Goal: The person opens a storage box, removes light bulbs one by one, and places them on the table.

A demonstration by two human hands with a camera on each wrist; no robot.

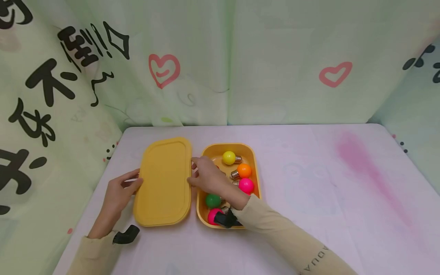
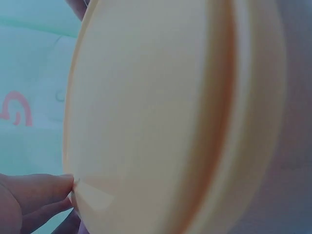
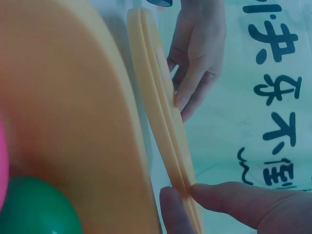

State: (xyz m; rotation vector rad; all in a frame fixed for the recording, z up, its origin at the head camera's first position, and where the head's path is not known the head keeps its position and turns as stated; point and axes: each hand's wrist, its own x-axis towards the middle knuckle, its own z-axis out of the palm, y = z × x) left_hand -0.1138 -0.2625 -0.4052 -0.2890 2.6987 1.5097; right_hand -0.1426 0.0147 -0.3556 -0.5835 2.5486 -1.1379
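Note:
A yellow plastic lid [image 1: 163, 183] is held between both hands, to the left of an orange-yellow box [image 1: 255, 164]. My left hand [image 1: 118, 193] pinches the lid's left edge, thumb on top. At the lid's right edge, my right hand [image 1: 211, 175] pinches the rim between thumb and fingers, its wrist crossing over the box. The right wrist view shows the lid [image 3: 156, 83] edge-on, near the box wall. Inside the box lie several light bulbs: a yellow bulb [image 1: 228, 157], an orange bulb [image 1: 244, 170], a pink bulb [image 1: 246, 185] and a green bulb [image 1: 213, 201]. My right forearm hides part of the contents.
A pale pinkish cloth covers the table [image 1: 302, 214], with a bright pink stain [image 1: 364, 160] on the right. Light green curtains [image 1: 275, 68] with hearts and black characters hang behind and at the sides. Black straps [image 1: 126, 234] show at both wrists.

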